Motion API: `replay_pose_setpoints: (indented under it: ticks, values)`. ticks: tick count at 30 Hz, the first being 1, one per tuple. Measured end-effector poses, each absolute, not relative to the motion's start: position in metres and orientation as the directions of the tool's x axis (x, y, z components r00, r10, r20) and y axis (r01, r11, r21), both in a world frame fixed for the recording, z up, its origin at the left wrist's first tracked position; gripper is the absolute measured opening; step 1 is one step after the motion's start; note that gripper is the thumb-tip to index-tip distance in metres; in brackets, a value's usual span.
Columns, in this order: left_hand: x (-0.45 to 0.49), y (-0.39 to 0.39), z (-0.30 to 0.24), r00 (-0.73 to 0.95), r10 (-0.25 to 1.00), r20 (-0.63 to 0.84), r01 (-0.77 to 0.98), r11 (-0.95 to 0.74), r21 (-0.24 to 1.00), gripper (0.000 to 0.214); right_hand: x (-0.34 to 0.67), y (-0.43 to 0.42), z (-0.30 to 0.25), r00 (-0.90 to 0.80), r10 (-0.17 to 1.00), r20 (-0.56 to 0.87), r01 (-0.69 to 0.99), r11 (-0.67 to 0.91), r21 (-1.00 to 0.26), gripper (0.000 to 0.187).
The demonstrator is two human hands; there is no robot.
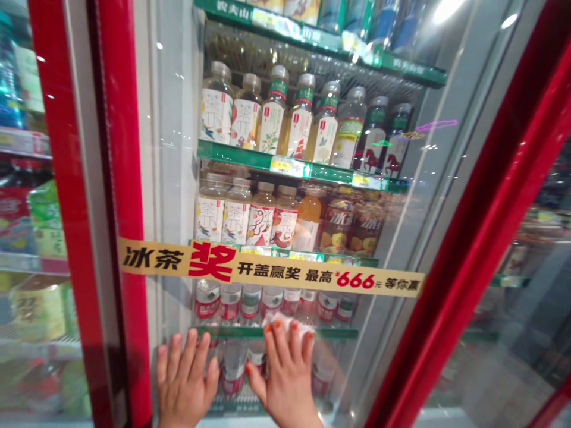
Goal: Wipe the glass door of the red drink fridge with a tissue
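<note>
Below yellow banner [272, 271], my left hand [186, 380] splayed, right hand [288, 374] splayed over white wipe [285, 317]; press evenly against glass door [172, 309].

A shop, at its upright drinks cooler [176, 119].
Behind a glass door [172, 312] in a red frame [477, 238], bottled drinks [272, 125] stood in close rows, labels facing out, one shelf above another. Green shelf edges [250, 156] carried small price tags [284, 165], and a pale yellow promotional strip [267, 267], printed with Chinese characters and a red "666", ran across the glass. To the left, past a red upright [120, 178], blurred shelves [18, 261] held more packaged goods [38, 306].
</note>
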State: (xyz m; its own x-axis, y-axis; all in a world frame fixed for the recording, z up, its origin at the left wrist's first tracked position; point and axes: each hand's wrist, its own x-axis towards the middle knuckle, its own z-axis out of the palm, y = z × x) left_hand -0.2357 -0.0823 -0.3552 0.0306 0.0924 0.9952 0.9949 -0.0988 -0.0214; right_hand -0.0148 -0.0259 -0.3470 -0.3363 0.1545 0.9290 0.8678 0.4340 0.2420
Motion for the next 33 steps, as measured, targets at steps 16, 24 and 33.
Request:
replay_pose_setpoints:
  ticks: [16, 24, 33]
  values:
    - [-0.242, -0.081, -0.368, 0.031, 0.097, 0.995, 0.994, -0.108, -0.02, 0.083, -0.036, -0.032, -0.373, -0.342, 0.159, 0.926, 0.865, 0.438, 0.245, 0.083]
    - [-0.244, -0.08, -0.368, 0.045, 0.092, 0.995, 0.993, -0.111, -0.035, 0.083, 0.084, 0.0, -0.351, 0.107, 0.292, 0.95, 0.932, 0.302, -0.198, 0.081]
    - [-0.245, -0.082, -0.368, 0.046, 0.091, 0.995, 0.993, -0.114, -0.036, 0.083, -0.022, -0.041, -0.372, -0.357, 0.134, 0.924, 0.858, 0.438, 0.268, 0.068]
